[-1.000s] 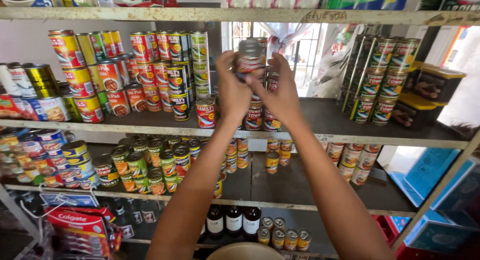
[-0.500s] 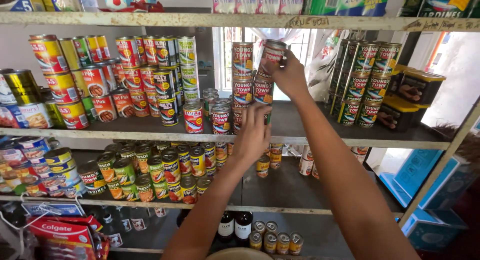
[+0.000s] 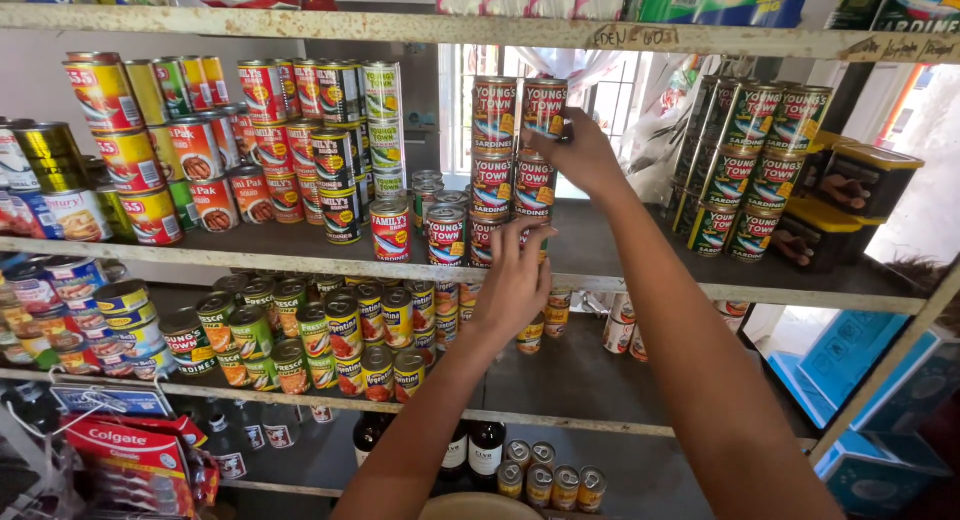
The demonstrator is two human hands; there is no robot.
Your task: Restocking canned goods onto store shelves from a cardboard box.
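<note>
Setting: You face open store shelves, flat grey boards with pale worn front edges; the middle shelf has a barred window behind it letting in daylight.
Far left: Squat, glossy metal cans in yellow and red stand stacked on the middle shelf, with green and red ones beside them.
Lower left: Short round tins with green and red paper labels crowd the shelf below, upright, their silver lids catching light.
Left hand: Your left hand sits at the front edge of the middle shelf, fingers curled loosely over the low cans there; you cannot tell from this view whether it grips one.
Stacks: Two columns of red-labelled cans rise three high in the middle, smooth cylinders with ribbed silver rims.
Top can: The top can of the right column is a red-and-yellow labelled steel cylinder, its long axis vertical, lid up, label facing you; it sits squarely on the can beneath.
Right hand: Your right hand is raised to that top can, fingers wrapped round its right side and thumb below, grasping it.
Right: Dark green-labelled cans lean in slanted stacks, and beside them stand dark boxes with yellow lids.
Bottom: Dark glass bottles and small tins stand on the lowest shelf.
</note>
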